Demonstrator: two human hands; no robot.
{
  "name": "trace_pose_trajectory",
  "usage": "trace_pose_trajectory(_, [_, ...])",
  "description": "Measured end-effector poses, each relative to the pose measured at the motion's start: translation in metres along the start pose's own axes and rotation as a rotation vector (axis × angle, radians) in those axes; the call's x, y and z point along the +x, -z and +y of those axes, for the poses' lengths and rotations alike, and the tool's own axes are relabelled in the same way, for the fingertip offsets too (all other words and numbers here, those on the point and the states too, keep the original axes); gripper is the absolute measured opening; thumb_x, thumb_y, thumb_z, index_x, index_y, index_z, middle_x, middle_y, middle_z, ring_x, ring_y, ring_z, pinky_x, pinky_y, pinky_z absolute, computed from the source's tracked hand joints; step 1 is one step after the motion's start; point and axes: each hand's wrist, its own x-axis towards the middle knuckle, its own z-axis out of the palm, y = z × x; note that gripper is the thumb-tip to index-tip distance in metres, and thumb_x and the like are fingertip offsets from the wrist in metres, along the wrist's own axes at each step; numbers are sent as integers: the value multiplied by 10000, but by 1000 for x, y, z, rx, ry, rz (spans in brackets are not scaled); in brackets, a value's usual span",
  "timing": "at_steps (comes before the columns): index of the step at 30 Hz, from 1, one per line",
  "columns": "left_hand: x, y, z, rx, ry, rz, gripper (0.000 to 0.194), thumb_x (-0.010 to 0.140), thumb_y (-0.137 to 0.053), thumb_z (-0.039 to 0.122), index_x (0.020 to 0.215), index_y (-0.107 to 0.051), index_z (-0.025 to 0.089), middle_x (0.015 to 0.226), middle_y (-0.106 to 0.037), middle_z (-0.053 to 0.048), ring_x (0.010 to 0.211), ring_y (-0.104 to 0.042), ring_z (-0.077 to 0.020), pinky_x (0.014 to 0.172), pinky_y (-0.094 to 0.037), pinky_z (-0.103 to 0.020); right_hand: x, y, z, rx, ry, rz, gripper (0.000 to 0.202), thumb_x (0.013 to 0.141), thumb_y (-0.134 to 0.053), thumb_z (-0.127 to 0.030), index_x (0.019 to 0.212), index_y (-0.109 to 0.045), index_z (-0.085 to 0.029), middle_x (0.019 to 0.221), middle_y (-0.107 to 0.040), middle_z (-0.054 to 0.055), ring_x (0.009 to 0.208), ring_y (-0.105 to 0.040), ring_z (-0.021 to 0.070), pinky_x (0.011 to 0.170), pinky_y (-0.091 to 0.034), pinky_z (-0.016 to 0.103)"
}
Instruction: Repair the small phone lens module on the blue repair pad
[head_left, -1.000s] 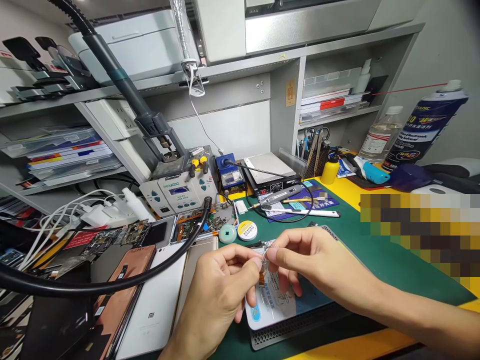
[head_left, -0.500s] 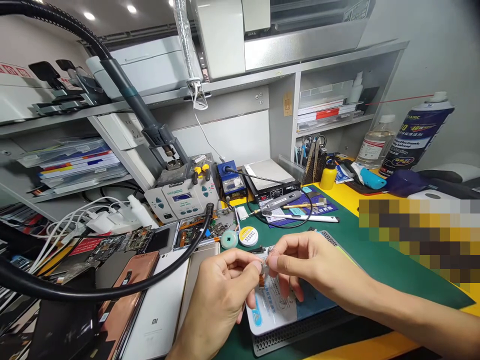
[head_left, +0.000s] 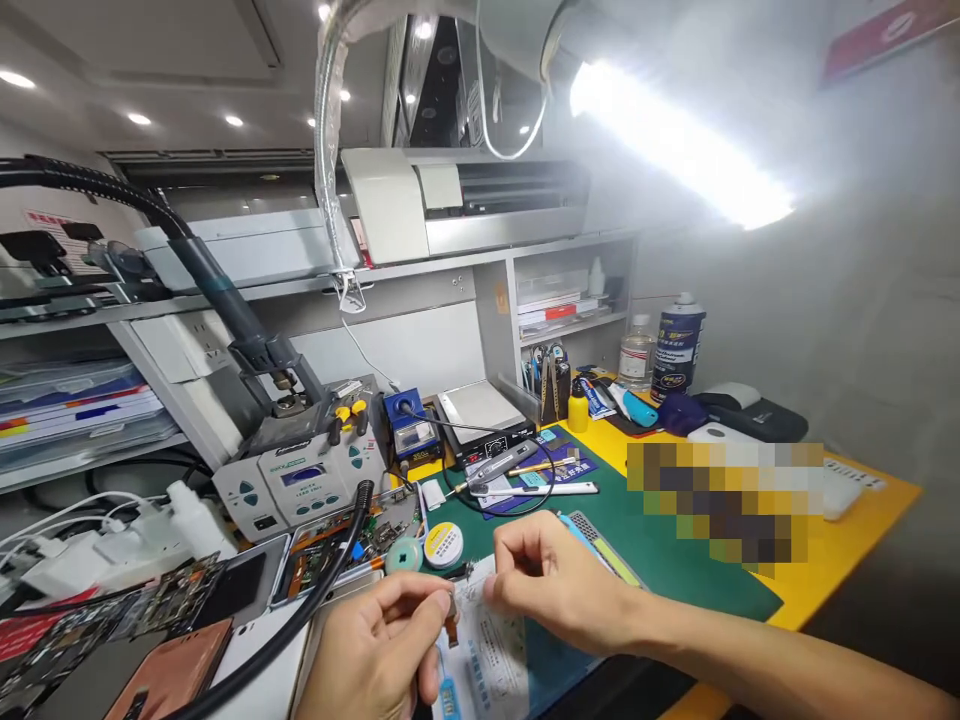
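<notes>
My left hand is closed in a pinch on a small orange-brown flex cable, whose lower end hangs below the fingertips. A short gap to the right, my right hand has thumb and forefinger pressed together. Whatever may be between those fingertips is too small to make out. Both hands are raised over a white and blue printed sheet on the bench. Just beyond them are a round white and yellow tin and a pale green round container.
A green mat covers the yellow bench. Behind stand a hot-air station, a soldering unit and a toothbrush-like brush. A black hose curves past my left hand. Phones and circuit boards crowd the left; a bright lamp hangs above.
My view has tilted upward and swung right, bringing the lamp into sight. The fingertips, close together before, have drawn apart, and the flex cable shows more clearly in my left hand.
</notes>
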Motion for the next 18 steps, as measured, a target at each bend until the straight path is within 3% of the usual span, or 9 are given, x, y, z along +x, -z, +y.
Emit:
trace_pose_trajectory(9, [2, 2, -4, -1, -68, -9, 509, 648, -750, 617, 800, -655, 141, 395, -559, 16, 277, -326, -44, 325, -181, -157, -19, 16, -18, -180, 12, 11, 261, 746, -631, -257, 556, -468, -185, 516, -439, -53, 508, -339, 82, 485, -273, 218])
trace_pose_trajectory(14, [4, 7, -5, 44, -77, -32, 604, 664, -705, 676, 864, -642, 109, 410, -573, 7, 262, -327, -33, 327, -196, -150, -33, 42, -39, -425, -30, 42, 288, 818, -633, -364, 628, -585, -154, 598, -567, -9, 551, -463, 108, 515, -332, 224])
trace_pose_trajectory(18, [5, 9, -4, 33, -97, -37, 564, 688, -693, 651, 844, -648, 111, 412, -572, 8, 259, -335, -31, 333, -180, -147, -24, 78, -47, -723, -44, 190, 296, 852, -637, -380, 670, -632, -147, 593, -571, -15, 560, -484, 123, 509, -314, 241])
